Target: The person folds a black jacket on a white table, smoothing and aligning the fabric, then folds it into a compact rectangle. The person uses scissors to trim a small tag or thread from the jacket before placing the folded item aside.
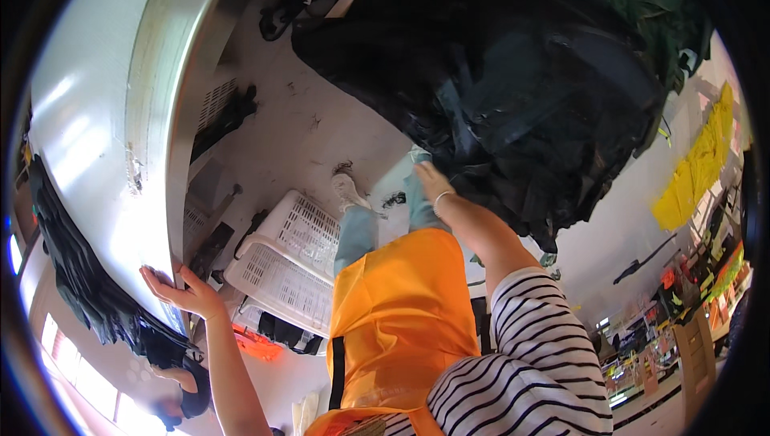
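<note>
My left hand (186, 292) rests at the edge of a white table (104, 139), fingers stretched over its top and the thumb apart. It holds nothing that I can see. Ahead of my right leg, my right hand (431, 179) hangs beside a large heap of black cloth (481, 91), with its fingers extended. Nothing shows in that hand; whether its fingertips touch the cloth I cannot tell. The heap spreads across the upper right, and dark green cloth (642, 3) lies at its far right.
White plastic baskets (281, 263) stand by my left leg, with orange cloth (255, 342) below them. Dark garments (76, 259) hang over the table's left side. Another person (188, 384) is at the lower left. Yellow cloth (696, 167) and crowded racks (682, 300) are at the right.
</note>
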Motion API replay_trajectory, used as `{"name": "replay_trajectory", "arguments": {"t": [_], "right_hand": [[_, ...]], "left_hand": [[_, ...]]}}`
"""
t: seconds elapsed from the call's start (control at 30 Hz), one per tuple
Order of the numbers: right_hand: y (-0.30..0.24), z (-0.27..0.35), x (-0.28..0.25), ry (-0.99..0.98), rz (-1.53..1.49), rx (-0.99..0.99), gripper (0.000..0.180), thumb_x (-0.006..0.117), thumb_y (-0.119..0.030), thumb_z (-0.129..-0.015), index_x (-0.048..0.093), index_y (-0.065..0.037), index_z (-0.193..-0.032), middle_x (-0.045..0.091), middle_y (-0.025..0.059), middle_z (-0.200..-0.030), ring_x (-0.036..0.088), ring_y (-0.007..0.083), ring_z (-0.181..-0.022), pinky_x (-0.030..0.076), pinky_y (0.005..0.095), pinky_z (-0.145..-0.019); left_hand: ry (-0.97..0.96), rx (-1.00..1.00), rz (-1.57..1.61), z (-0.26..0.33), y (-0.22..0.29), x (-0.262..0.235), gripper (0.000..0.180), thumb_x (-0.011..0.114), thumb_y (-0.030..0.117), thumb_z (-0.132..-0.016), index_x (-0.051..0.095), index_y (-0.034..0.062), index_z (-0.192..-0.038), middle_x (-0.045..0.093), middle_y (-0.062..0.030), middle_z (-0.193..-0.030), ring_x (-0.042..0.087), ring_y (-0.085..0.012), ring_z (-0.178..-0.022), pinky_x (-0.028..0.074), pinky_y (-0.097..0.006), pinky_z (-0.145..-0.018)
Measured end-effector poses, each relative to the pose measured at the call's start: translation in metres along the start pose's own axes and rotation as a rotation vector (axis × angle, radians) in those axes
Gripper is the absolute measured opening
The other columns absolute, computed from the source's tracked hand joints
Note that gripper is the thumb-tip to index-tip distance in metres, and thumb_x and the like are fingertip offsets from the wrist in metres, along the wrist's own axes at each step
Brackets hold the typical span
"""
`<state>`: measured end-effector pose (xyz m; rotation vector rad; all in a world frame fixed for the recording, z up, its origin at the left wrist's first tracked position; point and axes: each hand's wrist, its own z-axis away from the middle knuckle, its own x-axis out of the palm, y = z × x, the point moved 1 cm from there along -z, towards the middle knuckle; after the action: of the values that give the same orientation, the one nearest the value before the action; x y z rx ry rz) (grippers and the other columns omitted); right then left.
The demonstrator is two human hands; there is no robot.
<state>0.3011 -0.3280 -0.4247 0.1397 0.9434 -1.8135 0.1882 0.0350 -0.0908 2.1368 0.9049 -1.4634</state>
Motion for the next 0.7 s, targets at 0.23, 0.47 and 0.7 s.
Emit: {"name": "replay_trajectory", "arguments": {"t": [0.23, 0.47, 0.7], "right_hand": [[0.033, 0.026, 0.003, -0.353, 0.206, -0.002, 0.033, 0.058, -0.028, -0.083, 0.069, -0.007, -0.106, 0.064, 0.0122, -0.114, 0.058, 0.0260, -0.112, 0.042, 0.0375, -0.095], [0.011, 0.104, -0.043, -0.373, -0.102, 0.218, 0.036, 0.058, -0.023, -0.073, 0.070, -0.005, -0.102, 0.067, 0.0149, -0.109, 0.063, 0.0252, -0.104, 0.045, 0.0358, -0.090], [-0.060, 0.203, -0.087, -0.208, -0.242, 0.349, 0.029, 0.056, -0.020, -0.073, 0.070, 0.000, -0.087, 0.067, 0.0211, -0.094, 0.063, 0.0305, -0.095, 0.044, 0.0378, -0.089]], "left_hand": [[0.014, 0.088, -0.006, 0.001, -0.007, 0.002, 0.058, 0.055, 0.030, -0.092, 0.036, -0.0009, -0.137, 0.039, -0.0212, -0.137, 0.036, -0.0362, -0.129, 0.030, -0.046, -0.106], [0.089, 0.086, -0.050, 0.007, -0.016, -0.005, 0.065, 0.065, 0.035, -0.084, 0.043, 0.0030, -0.135, 0.045, -0.0189, -0.135, 0.044, -0.0357, -0.122, 0.033, -0.046, -0.100], [0.091, 0.059, -0.023, 0.010, -0.022, -0.011, 0.066, 0.062, 0.043, -0.086, 0.042, 0.0069, -0.136, 0.044, -0.0139, -0.137, 0.041, -0.0323, -0.126, 0.027, -0.048, -0.105]]}}
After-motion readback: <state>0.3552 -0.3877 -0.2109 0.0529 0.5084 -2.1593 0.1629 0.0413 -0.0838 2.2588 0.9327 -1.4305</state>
